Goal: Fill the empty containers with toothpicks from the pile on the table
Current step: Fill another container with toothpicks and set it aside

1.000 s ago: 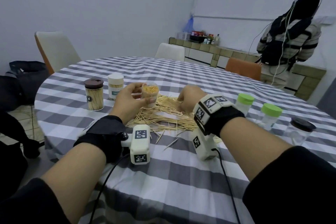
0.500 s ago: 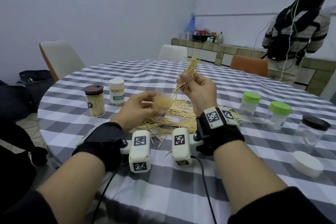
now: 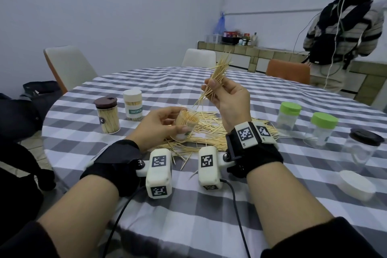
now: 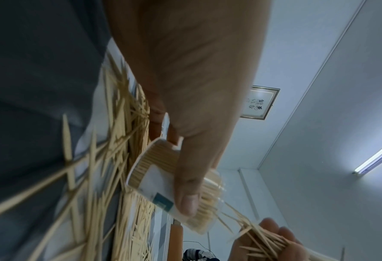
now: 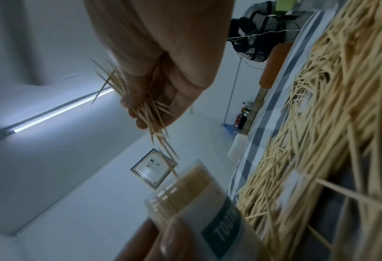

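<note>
My left hand (image 3: 163, 123) grips a clear open container (image 3: 185, 124) packed with toothpicks, tilted toward the right above the pile of toothpicks (image 3: 211, 132) on the checked tablecloth. The wrist views show the same container (image 4: 174, 187) (image 5: 198, 199) with a white and green label. My right hand (image 3: 226, 98) is raised above the pile and pinches a bundle of toothpicks (image 3: 217, 77), whose lower ends point down at the container's mouth. That bundle (image 5: 149, 113) fans out from the fingers (image 5: 140, 109).
Two closed filled containers stand at the left: a brown-lidded one (image 3: 107, 117) and a white-lidded one (image 3: 132, 104). At the right are two green-lidded jars (image 3: 289, 115) (image 3: 322, 129), a dark-lidded jar (image 3: 364, 148) and a loose white lid (image 3: 356, 186). A person (image 3: 343, 27) stands at the back counter.
My right hand lifted from the pile with a bundle of toothpicks and now holds it over the container. My left hand tilted the container toward the right hand.
</note>
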